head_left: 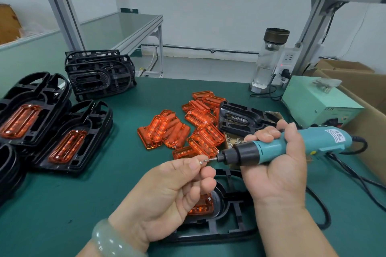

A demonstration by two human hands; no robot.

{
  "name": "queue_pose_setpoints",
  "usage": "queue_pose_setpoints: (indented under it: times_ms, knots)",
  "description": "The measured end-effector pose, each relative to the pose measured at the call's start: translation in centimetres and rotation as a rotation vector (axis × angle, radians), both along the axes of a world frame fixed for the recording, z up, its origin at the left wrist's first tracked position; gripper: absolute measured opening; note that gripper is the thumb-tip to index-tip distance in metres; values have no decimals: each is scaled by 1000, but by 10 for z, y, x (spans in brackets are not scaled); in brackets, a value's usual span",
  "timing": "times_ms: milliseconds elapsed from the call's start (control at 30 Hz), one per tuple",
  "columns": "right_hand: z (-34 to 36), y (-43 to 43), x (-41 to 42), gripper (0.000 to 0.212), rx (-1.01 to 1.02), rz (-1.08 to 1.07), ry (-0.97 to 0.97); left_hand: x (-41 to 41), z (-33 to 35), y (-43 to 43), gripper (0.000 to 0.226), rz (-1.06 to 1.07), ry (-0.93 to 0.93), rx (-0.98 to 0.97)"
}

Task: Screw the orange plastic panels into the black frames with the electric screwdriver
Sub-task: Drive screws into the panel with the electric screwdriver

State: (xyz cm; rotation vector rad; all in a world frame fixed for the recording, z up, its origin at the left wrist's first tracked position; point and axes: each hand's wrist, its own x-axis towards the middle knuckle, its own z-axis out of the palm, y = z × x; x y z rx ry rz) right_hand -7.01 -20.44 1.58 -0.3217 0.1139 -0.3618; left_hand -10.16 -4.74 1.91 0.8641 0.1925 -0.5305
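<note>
Green matting covers the bench (83, 204), which is set under an aluminium rack. At six o'clock of the view a black frame (236, 215) is laid flat on the mat, and an orange panel (201, 207) is seated in its left part; both are largely hidden by the hands. Over the frame the left hand (167, 192) is held palm up, and a small screw (201, 162) is pinched between thumb and forefinger, the remaining fingers being curled inward. A pale green bracelet (110, 240) is worn on that wrist. The screwdriver (292, 146) is grasped by the right hand (277, 165), fingers wrapped round its teal body, and its bit is pointed toward nine o'clock, at the screw; whether bit and screw touch cannot be told. A black cable (321, 210) is draped across the mat at four o'clock.

Loose panels (188, 129) are heaped at twelve o'clock from the hands. Just beside them, at one o'clock, a spare frame (240, 119) is laid, with loose screws (231, 141) near it. At nine o'clock finished frames (69, 137) with panels fitted are stacked, and empty frames (100, 73) are piled at eleven o'clock. At two o'clock a power box (317, 102) and a bottle (269, 58) are placed, with a carton (365, 89) at three o'clock.
</note>
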Motion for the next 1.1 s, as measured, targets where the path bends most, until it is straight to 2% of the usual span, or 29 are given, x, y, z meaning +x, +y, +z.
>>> queue_pose_setpoints:
  times_ms: [67, 300, 533, 600, 733, 900, 1100]
  knots:
    - [0, 1, 0, 7, -11, 5, -10, 0, -1, -1, 15, 3, -11, 14]
    - [2, 3, 0, 33, -41, 7, -9, 0, -6, -2, 12, 46, -78, 96]
    - [4, 3, -2, 40, -70, -11, -8, 0, -11, -1, 13, 81, -190, 172]
    - [3, 4, -2, 37, -76, -19, -10, 0, -12, -1, 13, 95, -239, 227]
    - [0, 5, -1, 9, -122, -41, -33, 2, -17, -1, 11, 165, -381, 475]
    - [-3, 8, -2, 17, -195, -30, -99, 4, -19, 4, 17, 173, -516, 701]
    - [-3, 8, -3, 19, -204, -28, -84, 3, -19, 6, 18, 142, -532, 704]
